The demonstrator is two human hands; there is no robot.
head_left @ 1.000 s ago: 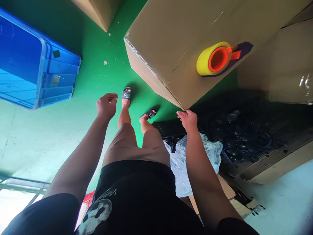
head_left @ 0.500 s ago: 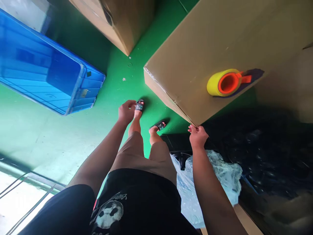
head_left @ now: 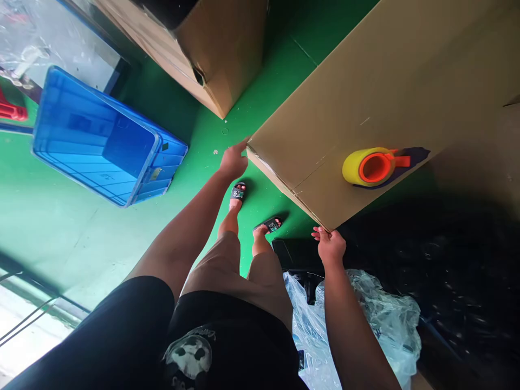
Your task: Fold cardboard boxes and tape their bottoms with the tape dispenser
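Note:
A large cardboard box point(head_left: 325, 124) with a taped edge fills the right side. My left hand point(head_left: 234, 161) is at its far-left corner, the fingers closed against the edge and partly hidden. At the near corner my right hand point(head_left: 331, 247) grips the box edge between thumb and fingers. On top of the box lies a tape dispenser point(head_left: 357, 167), a yellow roll with an orange holder, with a dark patch beneath it.
A blue plastic crate point(head_left: 134, 157) stands on the green floor point(head_left: 101, 227) at left. Another cardboard box point(head_left: 231, 59) is beyond. Clear plastic wrap point(head_left: 390, 319) and black plastic point(head_left: 455, 260) lie at lower right. Something red point(head_left: 12, 111) shows at far left.
My left hand has risen from beside my leg to the box's far-left corner. My right hand keeps hold of the near corner. The view has shifted, and more of the crate shows.

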